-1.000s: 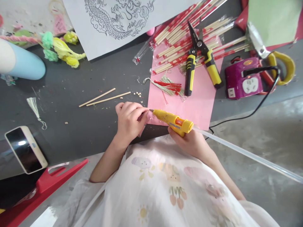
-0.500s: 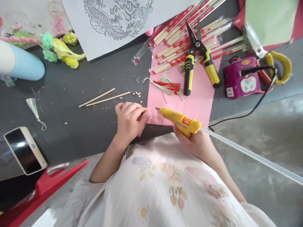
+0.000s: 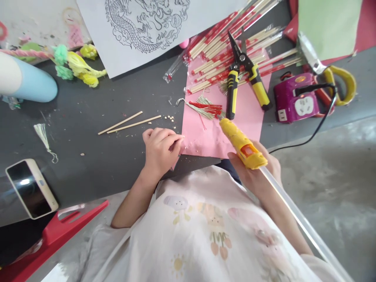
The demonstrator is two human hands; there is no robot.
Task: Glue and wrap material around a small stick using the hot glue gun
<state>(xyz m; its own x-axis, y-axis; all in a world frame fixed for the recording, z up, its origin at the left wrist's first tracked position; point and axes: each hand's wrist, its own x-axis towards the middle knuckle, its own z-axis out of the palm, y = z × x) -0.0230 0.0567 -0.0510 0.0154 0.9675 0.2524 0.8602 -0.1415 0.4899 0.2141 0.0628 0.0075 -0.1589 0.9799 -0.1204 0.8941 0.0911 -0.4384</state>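
Observation:
My right hand (image 3: 261,168) is wrapped round a yellow hot glue gun (image 3: 242,143), its nozzle tilted up toward the tassels and a long clear glue stick (image 3: 299,215) trailing from its back. At the lower left corner of the pink paper (image 3: 211,141), my left hand (image 3: 161,150) is closed in a pinch; what its fingertips hold is too small and hidden to make out. Beyond that hand lie two thin wooden sticks (image 3: 133,124) and small cut bits (image 3: 169,117). Red and pale tassels (image 3: 205,107) rest on the pink paper.
Yellow-black pliers (image 3: 242,58) lie over wrapped chopsticks (image 3: 217,51). To the right are a purple power adapter (image 3: 298,98) with a cord and yellow-handled scissors (image 3: 340,86). A phone (image 3: 32,188), white tassel (image 3: 42,137), blue bottle (image 3: 32,78) and dragon drawing (image 3: 141,35) occupy the left and back.
The glue gun in my right hand has moved right, away from my left fingertips, and its nozzle has swung upward. My left hand stays nearly still.

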